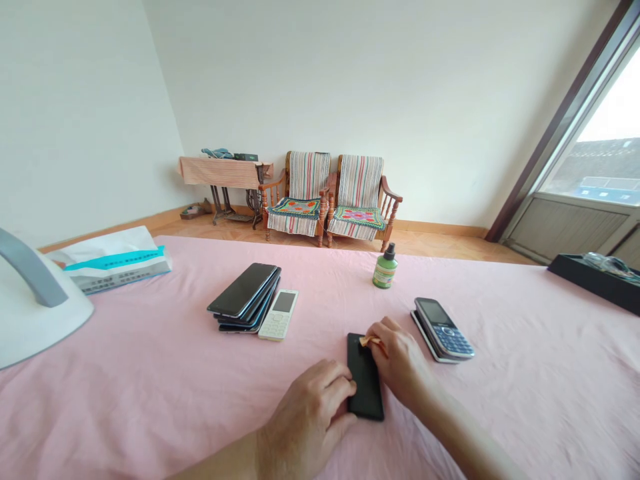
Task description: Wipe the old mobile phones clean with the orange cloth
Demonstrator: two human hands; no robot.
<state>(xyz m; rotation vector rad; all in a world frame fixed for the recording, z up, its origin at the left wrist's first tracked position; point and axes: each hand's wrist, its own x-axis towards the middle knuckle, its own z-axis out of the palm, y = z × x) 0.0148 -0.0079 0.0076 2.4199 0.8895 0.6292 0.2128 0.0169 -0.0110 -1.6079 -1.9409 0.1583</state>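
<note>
Right hand's got its fingers pinched on a crumpled orange cloth atop a slim black smartphone, flat on wrinkly pink fabric. Left hand's loosely curled, fingertips on the phone's edge, thumb apart.

No word, brand or number can be read with certainty. On the left, a tissue pack carries a line of bold dark characters along its pale lower band and smaller dark print on its turquoise stripe, both blurred. Toward the far side, the label on a green bottle bears print too small to make out. The keys of the white phone and, farther right, the blue-keyed phone show tiny, illegible marks.
</note>
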